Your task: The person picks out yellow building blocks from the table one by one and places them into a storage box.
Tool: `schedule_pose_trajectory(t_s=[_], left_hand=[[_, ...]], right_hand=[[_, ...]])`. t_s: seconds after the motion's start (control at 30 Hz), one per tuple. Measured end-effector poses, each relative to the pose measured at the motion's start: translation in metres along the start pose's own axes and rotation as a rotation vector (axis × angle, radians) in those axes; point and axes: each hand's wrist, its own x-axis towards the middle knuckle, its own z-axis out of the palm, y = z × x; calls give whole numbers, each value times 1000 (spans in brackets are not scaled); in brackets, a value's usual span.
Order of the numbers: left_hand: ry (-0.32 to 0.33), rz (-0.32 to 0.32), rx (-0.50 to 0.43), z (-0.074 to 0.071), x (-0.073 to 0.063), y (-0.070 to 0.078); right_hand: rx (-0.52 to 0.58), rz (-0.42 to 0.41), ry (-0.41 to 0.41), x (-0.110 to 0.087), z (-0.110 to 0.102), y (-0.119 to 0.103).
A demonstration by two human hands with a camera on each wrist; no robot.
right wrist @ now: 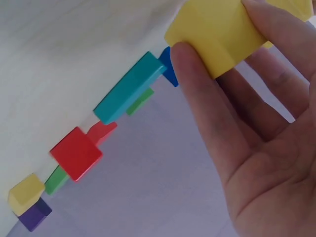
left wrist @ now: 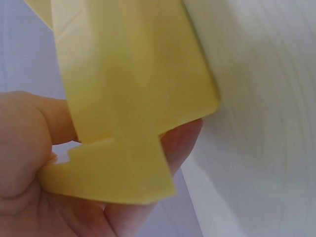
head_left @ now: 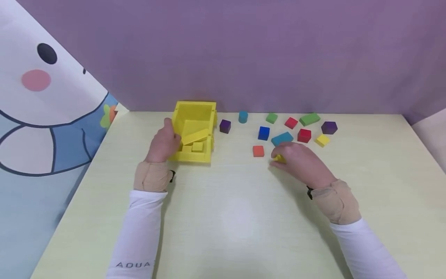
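At the left side of a yellow plastic box [head_left: 193, 157], my left hand [head_left: 163, 142] grips the wall. The left wrist view shows the thumb and fingers on either side of that yellow wall [left wrist: 133, 84]. Inside the box lie a long yellow block [head_left: 196, 136] and two small yellow blocks [head_left: 197, 147]. My right hand [head_left: 301, 162] pinches a yellow block [right wrist: 217, 37] between thumb and fingers, low over the table. Just beyond that hand is a teal block [head_left: 282, 138], with an orange block [head_left: 258, 151] to its left.
Beyond and right of the right hand lie a blue cube [head_left: 263, 133], a red cube [head_left: 304, 135], a yellow block [head_left: 322, 140], a purple block [head_left: 329, 127] and a green block [head_left: 309, 119]. A purple cube [head_left: 225, 126] sits beside the box. A purple backdrop [head_left: 258, 58] borders the table's far edge.
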Motion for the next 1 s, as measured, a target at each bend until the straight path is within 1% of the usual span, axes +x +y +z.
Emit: schedule_pose_trajectory(t_s=[0.27, 0.43, 0.63, 0.83, 1.0], left_hand=[[-4, -15, 0, 1, 1, 1], [-6, -21, -8, 0, 0, 2], [-21, -45, -11, -1, 1, 1], [-17, -47, -16, -1, 1, 1], [-12, -46, -19, 0, 2, 1]], right_hand=[[54, -29, 43, 11, -4, -12], [64, -37, 50, 18, -6, -19], [80, -73, 87, 30, -7, -30], [64, -79, 73, 45, -9, -43], [59, -101, 63, 58, -12, -55]])
